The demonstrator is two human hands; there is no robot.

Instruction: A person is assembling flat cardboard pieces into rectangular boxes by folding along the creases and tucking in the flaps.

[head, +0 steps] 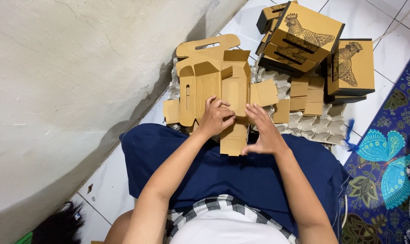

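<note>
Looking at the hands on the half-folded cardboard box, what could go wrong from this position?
The left hand and right hand press flaps of the half-folded cardboard box, which rests on bumpy egg trays; a panel might crease unevenly there. The finished boxes are stacked at tilted angles close behind, so a push forward could perhaps topple them.

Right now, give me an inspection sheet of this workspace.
Surface: white tiled floor, grey egg trays laid on it.
Job's things: half-folded brown cardboard carton, flaps open, resting on the trays and the lap.
Clutter: stack of finished cartons with hen print; loose flat cardboard pieces.
Hands: left hand pressing the carton's panel; right hand at its lower flap.
Cables: nothing seen.
Surroundings: plastered wall on the left, butterfly-patterned mat on the right.
</note>
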